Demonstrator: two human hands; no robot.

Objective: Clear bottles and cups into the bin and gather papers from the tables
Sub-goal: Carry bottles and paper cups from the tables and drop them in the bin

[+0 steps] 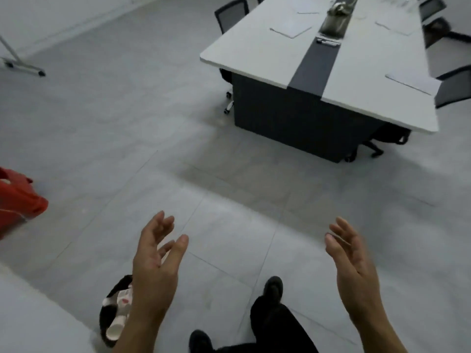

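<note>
Both hands empty, fingers spread and loosely curled, palms turned toward each other over bare floor — left hand [155, 261] low centre, right hand [354, 266] well apart from it. Nothing clamped in either; probably hands freed after a drop and carried forward for the next pick-up. Directly below the left wrist, the bin [112, 312] with dark liner, standing on the floor beside the corner of a near white table [38, 319] — placed there, likely, for easy reach between trips. Inside it, crumpled white cups [116, 327], one with red print, lying on their sides; partly hidden by the forearm, so count unclear. Ahead and well apart from both hands, the long table [267, 54] with dark centre strip. On it, papers [290, 29] near the left edge, more papers [410, 82] near the right edge close to the near end, further sheets toward the far end, too blurred to count. A pen-like item [327, 42] on the strip; a greyish blurred object [336, 14] beyond it, identity unclear. No bottles plainly visible. Chairs [230, 14] tucked along both sides. Red bag [17, 200] on the floor at far left. Judging by this, cups largely binned; papers not yet gathered, all out of arm's reach.
</note>
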